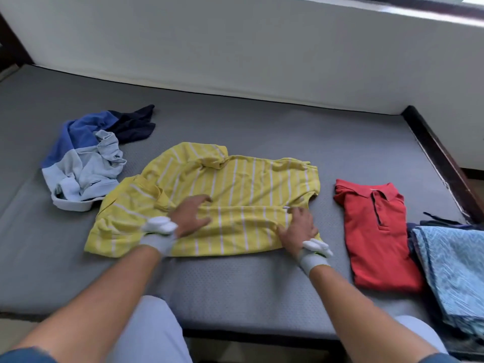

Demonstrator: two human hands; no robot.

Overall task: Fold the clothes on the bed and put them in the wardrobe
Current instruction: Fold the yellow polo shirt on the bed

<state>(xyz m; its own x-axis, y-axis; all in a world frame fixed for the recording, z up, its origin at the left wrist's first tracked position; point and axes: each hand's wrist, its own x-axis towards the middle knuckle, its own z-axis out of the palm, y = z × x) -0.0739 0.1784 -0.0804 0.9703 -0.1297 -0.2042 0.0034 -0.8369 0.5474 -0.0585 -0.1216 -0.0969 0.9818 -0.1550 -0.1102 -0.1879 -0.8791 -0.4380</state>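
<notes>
On the grey perforated mattress (262, 289), four lots of clothing are lying: one yellow white-striped shirt (235, 184) at the middle, one crumpled blue and grey shirt (83, 163) far left, one folded red polo shirt (377, 231) to the right, and one folded pale-blue patterned cloth (455, 263) overhanging the right corner. The left hand (190, 216) is pressing the yellow shirt with spread fingers while the right hand (298, 229) is pinching its folded near edge. Bare mattress is showing along the near edge and toward the white wall (235, 48).
</notes>
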